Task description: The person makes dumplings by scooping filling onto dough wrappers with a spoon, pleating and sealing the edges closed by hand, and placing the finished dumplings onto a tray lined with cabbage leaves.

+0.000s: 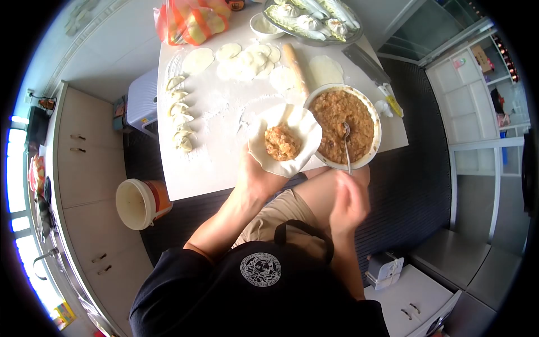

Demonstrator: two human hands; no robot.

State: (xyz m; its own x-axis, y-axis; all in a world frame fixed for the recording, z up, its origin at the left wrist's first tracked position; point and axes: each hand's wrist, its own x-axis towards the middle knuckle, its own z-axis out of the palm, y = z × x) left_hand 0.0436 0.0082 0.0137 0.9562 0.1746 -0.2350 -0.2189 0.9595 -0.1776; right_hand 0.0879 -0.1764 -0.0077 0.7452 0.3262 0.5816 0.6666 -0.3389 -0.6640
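Observation:
My left hand [261, 174] holds a round dough wrapper [306, 132] from below, with a mound of meat filling [282, 143] at its middle. Just right of it stands a white bowl [377, 140] full of the same brown filling. A metal spoon [347, 143] rests in the bowl, its handle pointing toward me. My right hand [349, 203] is just below the end of that handle, slightly blurred, its fingers together; whether anything is between them is too unclear to tell.
Folded dumplings [181, 119] line the table's left side. Flat wrappers [247, 62], a rolling pin [295, 67], a cleaver [366, 64], a small bowl [266, 25], a plastic bag [192, 22] and a platter [314, 22] lie farther back. A bucket [135, 203] stands on the floor, left.

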